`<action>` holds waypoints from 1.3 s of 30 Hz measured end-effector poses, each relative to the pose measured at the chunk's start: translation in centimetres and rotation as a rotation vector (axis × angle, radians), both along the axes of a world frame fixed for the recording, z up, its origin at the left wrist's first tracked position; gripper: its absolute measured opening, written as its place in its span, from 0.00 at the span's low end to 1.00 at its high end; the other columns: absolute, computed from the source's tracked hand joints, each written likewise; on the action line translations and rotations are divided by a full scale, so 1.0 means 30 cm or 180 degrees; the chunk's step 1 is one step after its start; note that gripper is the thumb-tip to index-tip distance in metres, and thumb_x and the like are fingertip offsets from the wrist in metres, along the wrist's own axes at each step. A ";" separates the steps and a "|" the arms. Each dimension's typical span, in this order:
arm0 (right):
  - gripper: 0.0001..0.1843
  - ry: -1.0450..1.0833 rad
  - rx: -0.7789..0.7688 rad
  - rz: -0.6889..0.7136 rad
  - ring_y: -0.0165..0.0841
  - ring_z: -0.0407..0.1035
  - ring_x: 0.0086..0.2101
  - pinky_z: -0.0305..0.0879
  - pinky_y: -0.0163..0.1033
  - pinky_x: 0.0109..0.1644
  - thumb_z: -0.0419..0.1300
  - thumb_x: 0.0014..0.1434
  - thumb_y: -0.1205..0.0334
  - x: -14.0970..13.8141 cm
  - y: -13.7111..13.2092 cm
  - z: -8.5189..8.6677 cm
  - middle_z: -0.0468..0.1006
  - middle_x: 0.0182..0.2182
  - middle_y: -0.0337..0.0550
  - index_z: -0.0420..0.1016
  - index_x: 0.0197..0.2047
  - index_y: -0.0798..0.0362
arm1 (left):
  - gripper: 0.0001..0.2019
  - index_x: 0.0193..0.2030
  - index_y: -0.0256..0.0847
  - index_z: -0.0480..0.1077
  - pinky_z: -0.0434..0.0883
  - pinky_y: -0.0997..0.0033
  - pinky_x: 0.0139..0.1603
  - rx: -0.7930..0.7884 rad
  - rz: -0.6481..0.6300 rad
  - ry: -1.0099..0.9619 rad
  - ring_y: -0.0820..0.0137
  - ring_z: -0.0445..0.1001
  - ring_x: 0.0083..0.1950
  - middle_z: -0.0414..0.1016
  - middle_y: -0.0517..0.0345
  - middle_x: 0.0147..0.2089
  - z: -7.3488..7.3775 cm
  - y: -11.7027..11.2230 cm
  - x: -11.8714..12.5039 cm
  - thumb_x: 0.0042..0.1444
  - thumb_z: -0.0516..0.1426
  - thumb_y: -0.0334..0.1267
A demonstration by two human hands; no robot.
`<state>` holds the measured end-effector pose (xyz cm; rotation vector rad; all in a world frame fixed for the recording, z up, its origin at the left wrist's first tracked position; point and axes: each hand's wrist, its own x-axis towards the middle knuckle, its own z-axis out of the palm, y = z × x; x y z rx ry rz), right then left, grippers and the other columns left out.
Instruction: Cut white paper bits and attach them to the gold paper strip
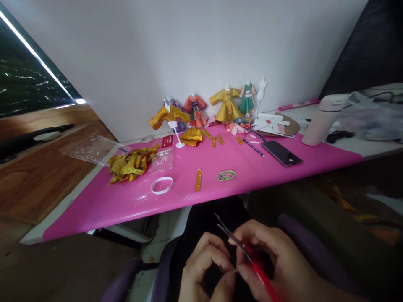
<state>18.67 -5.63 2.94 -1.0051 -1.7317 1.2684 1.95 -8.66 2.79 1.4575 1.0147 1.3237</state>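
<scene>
Both hands low at bottom of view, over the person's dark-clad lap [217, 209], nearer than the front edge of the pink mat [126, 205].

Right hand [277, 258]: fingers closed around the red-handled scissors [257, 268], thumb and index bent in. Scissors lie along the inside of that hand, handles toward bottom right, blades pointing up-left past the fingertips, above the left hand's knuckles. Tips slightly parted.

Left hand [206, 268]: just left of the scissors, fingers curled over, thumb bent toward them, loose gap inside the curl. Its fingertips meet the right hand's at a tiny pale piece [235, 271]. Too small to identify; can't tell which hand grips it, or whether both do.

On the mat beyond the hands: gold strip [198, 180] and bead-filled oval tray [234, 173] near the front edge, white ring [162, 192] left of the strip, phone [278, 152] farther right.
</scene>
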 end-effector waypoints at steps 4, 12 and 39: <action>0.15 0.0022 -0.0077 0.0024 0.27 0.65 0.23 0.62 0.31 0.25 0.64 0.45 0.72 0.002 0.001 -0.007 0.74 0.24 0.30 0.69 0.35 0.45 | 0.07 0.27 0.46 0.72 0.65 0.73 0.34 -0.0073 -0.0012 -0.0020 0.70 0.70 0.33 0.71 0.61 0.32 0.000 0.000 -0.003 0.54 0.63 0.30; 0.16 0.0345 -0.0734 0.0146 0.27 0.68 0.24 0.66 0.33 0.29 0.59 0.44 0.73 0.002 0.020 0.058 0.73 0.24 0.29 0.68 0.36 0.46 | 0.12 0.25 0.42 0.75 0.64 0.70 0.37 -0.0556 -0.0329 -0.0563 0.69 0.67 0.35 0.68 0.60 0.31 -0.003 0.011 -0.004 0.54 0.66 0.44; 0.21 0.0509 -0.0984 0.0348 0.30 0.73 0.27 0.68 0.36 0.33 0.64 0.50 0.66 0.014 0.047 0.038 0.77 0.27 0.34 0.63 0.45 0.47 | 0.06 0.22 0.40 0.75 0.60 0.69 0.36 -0.1263 -0.0379 -0.1307 0.69 0.65 0.33 0.68 0.59 0.30 -0.052 0.010 -0.004 0.47 0.64 0.35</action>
